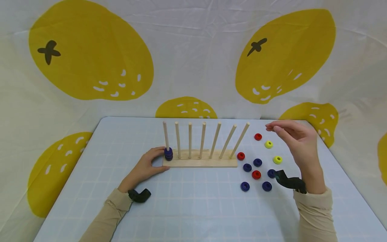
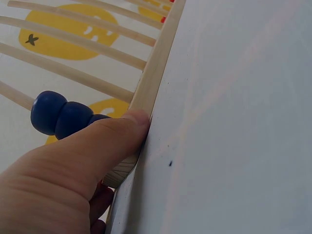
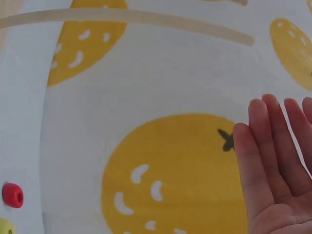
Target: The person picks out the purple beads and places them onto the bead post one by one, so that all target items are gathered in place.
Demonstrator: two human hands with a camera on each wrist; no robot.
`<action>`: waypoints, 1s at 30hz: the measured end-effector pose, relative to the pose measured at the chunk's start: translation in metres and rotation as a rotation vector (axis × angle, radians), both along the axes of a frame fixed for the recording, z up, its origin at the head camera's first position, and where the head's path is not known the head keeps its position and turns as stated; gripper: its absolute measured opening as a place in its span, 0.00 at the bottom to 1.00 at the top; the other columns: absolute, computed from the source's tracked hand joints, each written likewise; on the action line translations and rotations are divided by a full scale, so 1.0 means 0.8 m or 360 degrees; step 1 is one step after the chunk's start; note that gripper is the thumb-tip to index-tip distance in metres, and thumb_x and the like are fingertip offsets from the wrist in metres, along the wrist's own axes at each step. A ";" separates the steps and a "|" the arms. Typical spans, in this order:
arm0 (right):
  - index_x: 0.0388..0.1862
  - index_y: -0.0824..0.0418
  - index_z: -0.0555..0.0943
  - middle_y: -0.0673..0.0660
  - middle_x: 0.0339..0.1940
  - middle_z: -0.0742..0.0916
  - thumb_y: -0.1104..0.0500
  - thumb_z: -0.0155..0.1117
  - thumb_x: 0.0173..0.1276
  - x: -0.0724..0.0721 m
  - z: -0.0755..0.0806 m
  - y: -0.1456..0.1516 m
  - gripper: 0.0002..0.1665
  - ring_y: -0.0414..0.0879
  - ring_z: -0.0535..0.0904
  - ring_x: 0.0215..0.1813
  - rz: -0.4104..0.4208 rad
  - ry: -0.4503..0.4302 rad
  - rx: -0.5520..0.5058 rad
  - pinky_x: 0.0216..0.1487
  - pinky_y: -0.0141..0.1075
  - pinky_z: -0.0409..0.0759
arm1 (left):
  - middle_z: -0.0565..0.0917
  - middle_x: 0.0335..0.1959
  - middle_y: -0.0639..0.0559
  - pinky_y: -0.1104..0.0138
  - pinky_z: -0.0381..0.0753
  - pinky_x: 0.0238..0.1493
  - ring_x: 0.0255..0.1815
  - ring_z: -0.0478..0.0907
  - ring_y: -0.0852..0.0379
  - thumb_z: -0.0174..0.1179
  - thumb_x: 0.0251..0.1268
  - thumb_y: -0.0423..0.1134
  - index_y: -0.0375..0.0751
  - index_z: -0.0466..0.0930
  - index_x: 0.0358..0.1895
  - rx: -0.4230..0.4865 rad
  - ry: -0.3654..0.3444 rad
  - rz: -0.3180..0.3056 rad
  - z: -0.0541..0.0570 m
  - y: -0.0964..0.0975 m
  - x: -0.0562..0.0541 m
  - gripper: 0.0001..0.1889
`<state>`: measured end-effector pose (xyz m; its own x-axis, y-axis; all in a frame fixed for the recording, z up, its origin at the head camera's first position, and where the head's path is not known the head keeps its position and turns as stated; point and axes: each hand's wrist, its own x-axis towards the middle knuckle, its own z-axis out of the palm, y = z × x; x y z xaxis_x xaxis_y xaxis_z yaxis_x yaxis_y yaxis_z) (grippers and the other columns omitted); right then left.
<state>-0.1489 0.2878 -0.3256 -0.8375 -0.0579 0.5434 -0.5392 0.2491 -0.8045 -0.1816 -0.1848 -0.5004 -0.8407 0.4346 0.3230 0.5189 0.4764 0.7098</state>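
Left hand (image 1: 147, 165) grips the peg rack (image 1: 201, 163) by its left end; base runs rightward, loose beads (image 1: 256, 174) beyond, nearer the empty, straight-fingered right hand (image 1: 303, 145).

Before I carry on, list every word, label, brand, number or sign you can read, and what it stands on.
None: no text or number is readable in any view.
The wooden peg rack and the rings show no readable marking.
The backdrop bears dark crosses on yellow shapes: decoration, not lettering.
Any marking on the black wrist pieces is too small to tell.
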 end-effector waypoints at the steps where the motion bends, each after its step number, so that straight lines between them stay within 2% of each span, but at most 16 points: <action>1: 0.50 0.76 0.82 0.60 0.42 0.88 0.73 0.60 0.70 -0.001 -0.005 0.003 0.12 0.48 0.83 0.48 -0.0038 -0.0031 0.0053 0.55 0.27 0.79 | 0.75 0.65 0.42 0.47 0.68 0.67 0.67 0.70 0.42 0.78 0.50 0.38 0.37 0.80 0.59 0.0003 -0.0001 -0.0001 0.000 0.000 0.000 0.30; 7: 0.53 0.67 0.83 0.52 0.45 0.88 0.62 0.61 0.74 -0.008 -0.043 0.026 0.14 0.42 0.83 0.49 -0.0197 -0.0302 0.0349 0.53 0.23 0.78 | 0.75 0.65 0.42 0.47 0.68 0.67 0.67 0.70 0.41 0.78 0.50 0.38 0.37 0.80 0.59 0.0007 0.0011 -0.0004 0.000 0.000 0.000 0.30; 11: 0.54 0.65 0.83 0.50 0.46 0.88 0.59 0.62 0.74 -0.014 -0.067 0.042 0.15 0.40 0.83 0.48 -0.0202 -0.0446 0.0415 0.51 0.22 0.78 | 0.75 0.65 0.42 0.47 0.68 0.67 0.67 0.70 0.41 0.78 0.50 0.37 0.36 0.80 0.59 0.0012 0.0019 -0.0004 -0.001 -0.001 -0.001 0.30; 16: 0.52 0.68 0.83 0.56 0.46 0.88 0.62 0.65 0.71 -0.023 -0.095 0.059 0.14 0.40 0.85 0.47 -0.0081 -0.0553 0.0393 0.49 0.24 0.81 | 0.75 0.65 0.41 0.47 0.69 0.67 0.67 0.70 0.41 0.78 0.50 0.37 0.36 0.79 0.59 0.0023 0.0036 -0.0020 -0.003 0.000 -0.002 0.30; 22: 0.51 0.65 0.84 0.65 0.49 0.87 0.59 0.67 0.70 -0.032 -0.121 0.072 0.14 0.40 0.83 0.48 0.0088 -0.0747 0.0587 0.49 0.24 0.80 | 0.76 0.65 0.42 0.48 0.69 0.67 0.66 0.71 0.42 0.78 0.50 0.37 0.36 0.79 0.59 0.0024 0.0045 -0.0017 -0.004 0.000 -0.002 0.30; 30: 0.54 0.62 0.83 0.61 0.54 0.85 0.61 0.69 0.66 -0.039 -0.132 0.075 0.17 0.53 0.81 0.56 0.0274 -0.1067 0.0752 0.51 0.30 0.82 | 0.76 0.65 0.41 0.47 0.69 0.66 0.66 0.71 0.41 0.78 0.50 0.37 0.36 0.80 0.58 0.0033 0.0059 -0.0018 -0.003 0.000 -0.001 0.30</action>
<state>-0.1798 0.3480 -0.4316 -0.9331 -0.3111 -0.1802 -0.0450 0.5984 -0.7999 -0.1823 -0.1848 -0.5027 -0.8230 0.4370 0.3629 0.5504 0.4558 0.6995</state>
